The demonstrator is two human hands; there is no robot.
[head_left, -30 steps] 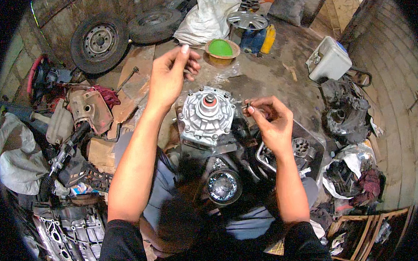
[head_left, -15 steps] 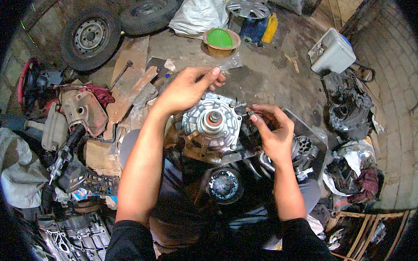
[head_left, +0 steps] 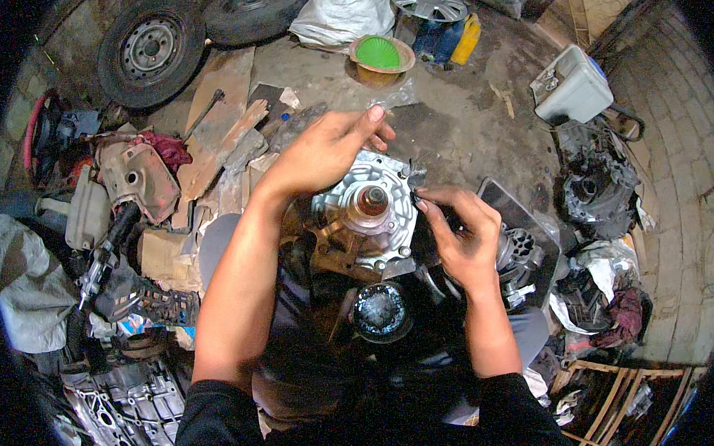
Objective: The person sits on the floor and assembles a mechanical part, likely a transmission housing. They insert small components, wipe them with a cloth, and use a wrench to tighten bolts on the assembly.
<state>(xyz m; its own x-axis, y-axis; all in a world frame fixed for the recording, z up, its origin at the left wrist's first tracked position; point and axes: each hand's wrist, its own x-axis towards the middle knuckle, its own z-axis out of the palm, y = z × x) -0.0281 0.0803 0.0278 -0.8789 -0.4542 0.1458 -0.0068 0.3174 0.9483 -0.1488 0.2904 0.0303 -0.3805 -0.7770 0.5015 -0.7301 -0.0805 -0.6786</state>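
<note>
A round-faced cast-metal housing (head_left: pixel 401 229) with ribs and bolts around its rim sits in front of me. From its middle rises a rusty-tipped shaft (head_left: pixel 370 200). My left hand (head_left: pixel 330 148) is over the housing's far left edge, fingers curled with the thumb against them; anything inside is hidden. At the right rim, my right hand (head_left: pixel 467 230) pinches a small dark bolt-like piece between thumb and forefinger, mostly covered by the fingertips. Nearer to me is a round dark part (head_left: pixel 381 312) with a pale-speckled top.
Metal parts lie on a tray (head_left: pixel 545 235) beside my right hand. Dirty castings (head_left: pixel 598 180) stand farther right, and a grey container (head_left: pixel 572 90) is behind them. Wheels (head_left: pixel 152 47), cardboard and car parts crowd the left. A green bowl (head_left: pixel 379 53) sits ahead.
My right hand has moved left to the housing's rim with the small piece. My left hand has shifted slightly right. The view has tilted a little, showing the shaft more from the side.
</note>
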